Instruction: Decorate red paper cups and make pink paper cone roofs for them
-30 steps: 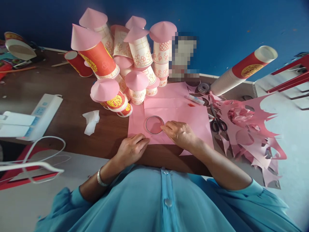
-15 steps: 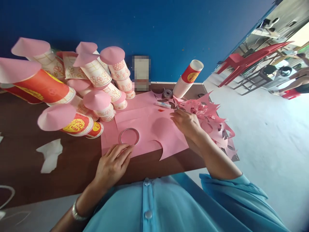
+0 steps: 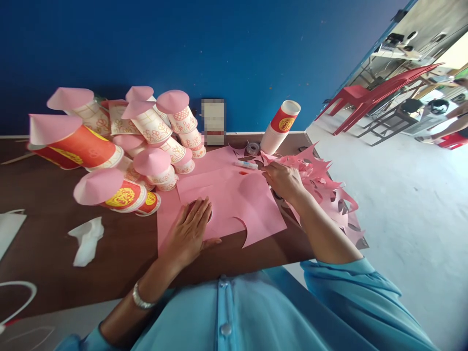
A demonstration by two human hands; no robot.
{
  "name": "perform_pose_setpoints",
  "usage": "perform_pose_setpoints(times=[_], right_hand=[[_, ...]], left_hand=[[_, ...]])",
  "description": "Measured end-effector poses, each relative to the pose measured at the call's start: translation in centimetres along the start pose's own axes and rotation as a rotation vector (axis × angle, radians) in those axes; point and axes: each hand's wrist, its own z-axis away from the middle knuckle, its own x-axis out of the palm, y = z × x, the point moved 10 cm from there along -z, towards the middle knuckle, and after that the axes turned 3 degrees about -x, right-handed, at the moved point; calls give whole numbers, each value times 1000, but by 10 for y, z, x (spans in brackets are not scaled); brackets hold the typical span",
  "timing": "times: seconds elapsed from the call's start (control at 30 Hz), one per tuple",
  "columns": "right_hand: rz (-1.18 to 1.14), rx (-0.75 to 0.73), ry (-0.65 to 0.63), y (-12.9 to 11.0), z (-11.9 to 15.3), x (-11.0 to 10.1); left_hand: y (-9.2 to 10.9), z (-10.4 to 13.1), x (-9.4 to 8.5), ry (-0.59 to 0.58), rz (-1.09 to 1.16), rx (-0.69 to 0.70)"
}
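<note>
My left hand [image 3: 190, 228] lies flat with its fingers stretched over a thin round ring [image 3: 211, 214], most of which it hides. Under the ring is a pink paper sheet [image 3: 226, 190] with a curved cut in its front edge. My right hand [image 3: 283, 179] is by the sheet's far right corner, fingers bent together at the edge of the pink paper scraps [image 3: 321, 187]. Whatever its fingertips hold, if anything, is hidden. Just left of them lie a small white tube [image 3: 245, 165] and a tape roll [image 3: 253, 148].
Paper-cup towers with pink cone tops [image 3: 97, 187] crowd the table's left side. A tall stack of paper cups [image 3: 280, 127] stands near the blue wall [image 3: 248, 58]. Crumpled white tissue [image 3: 87, 241] lies at left. Beyond the table are a red chair [image 3: 361, 97] and part of another person.
My left hand has moved from the ring's near edge to lie flat over it. My right hand stays by the scraps, its fingers shifted slightly. The view has tilted a little.
</note>
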Motion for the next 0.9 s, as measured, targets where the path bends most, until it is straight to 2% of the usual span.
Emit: perform_pose_setpoints(times=[0.17, 0.43, 0.67, 0.9], right_hand=[[-16, 0, 13, 5, 0, 0], [42, 27, -2, 23, 6, -6], [140, 56, -152, 35, 24, 18], [138, 120, -161, 42, 35, 22]], left_hand=[[-3, 1, 4, -31, 50, -19], [-4, -3, 1, -15, 55, -1], [-4, -5, -3, 17, 60, -9], [-5, -4, -2, 16, 34, -18]])
